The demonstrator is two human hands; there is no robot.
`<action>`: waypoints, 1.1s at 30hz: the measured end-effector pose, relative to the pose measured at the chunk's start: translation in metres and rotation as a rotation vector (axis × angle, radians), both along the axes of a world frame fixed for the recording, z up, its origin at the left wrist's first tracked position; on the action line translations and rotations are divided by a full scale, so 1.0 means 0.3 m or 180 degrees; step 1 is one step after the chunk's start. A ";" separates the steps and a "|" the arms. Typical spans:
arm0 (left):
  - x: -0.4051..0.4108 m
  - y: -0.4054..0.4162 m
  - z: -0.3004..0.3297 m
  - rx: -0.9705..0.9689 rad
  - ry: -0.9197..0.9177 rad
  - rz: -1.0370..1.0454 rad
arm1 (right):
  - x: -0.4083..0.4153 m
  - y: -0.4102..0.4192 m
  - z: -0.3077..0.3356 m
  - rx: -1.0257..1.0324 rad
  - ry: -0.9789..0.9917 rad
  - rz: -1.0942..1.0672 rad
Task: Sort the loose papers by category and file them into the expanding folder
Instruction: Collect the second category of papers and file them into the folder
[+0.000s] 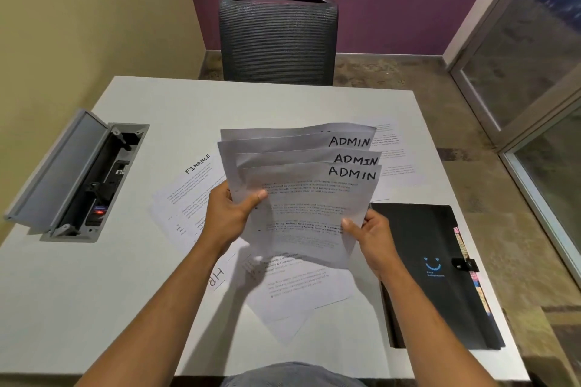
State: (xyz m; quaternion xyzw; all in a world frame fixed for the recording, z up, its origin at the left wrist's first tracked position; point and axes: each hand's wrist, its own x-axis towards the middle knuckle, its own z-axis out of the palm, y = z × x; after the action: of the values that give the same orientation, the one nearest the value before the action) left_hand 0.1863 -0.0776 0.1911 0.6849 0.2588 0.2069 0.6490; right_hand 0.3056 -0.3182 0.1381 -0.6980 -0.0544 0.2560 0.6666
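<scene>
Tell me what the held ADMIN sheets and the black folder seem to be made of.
ADMIN sheets: thin white matte paper; they curl and fan.
Black folder: probably plastic, slightly sheened, flat stiff cover, elastic strap closure; material uncertain.

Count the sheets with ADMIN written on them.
3, fanned in both hands: top label, middle, front. A fourth sheet behind shows no readable label.

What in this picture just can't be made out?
Head view only:
- ADMIN sheets: body text too small and blurred to read.
- Top sheet of the fan: label cut off by the sheet in front.
- Right-hand papers: heading hidden behind the fan.
- Black folder: closed, tab labels too small.
</scene>
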 end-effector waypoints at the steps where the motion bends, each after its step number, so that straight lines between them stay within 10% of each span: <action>1: 0.000 -0.004 0.004 0.0000 -0.0049 0.0046 | 0.000 0.003 0.007 -0.0006 -0.0043 -0.0040; 33: -0.085 -0.322 -0.228 -0.0334 0.0445 0.0510 | -0.134 0.019 -0.137 -0.0170 0.0412 -0.0423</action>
State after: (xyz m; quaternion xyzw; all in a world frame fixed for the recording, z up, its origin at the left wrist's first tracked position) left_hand 0.1607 -0.1741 0.1228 0.6398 0.3678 0.1960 0.6457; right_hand 0.2655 -0.3125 0.0970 -0.6996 0.0421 0.2570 0.6654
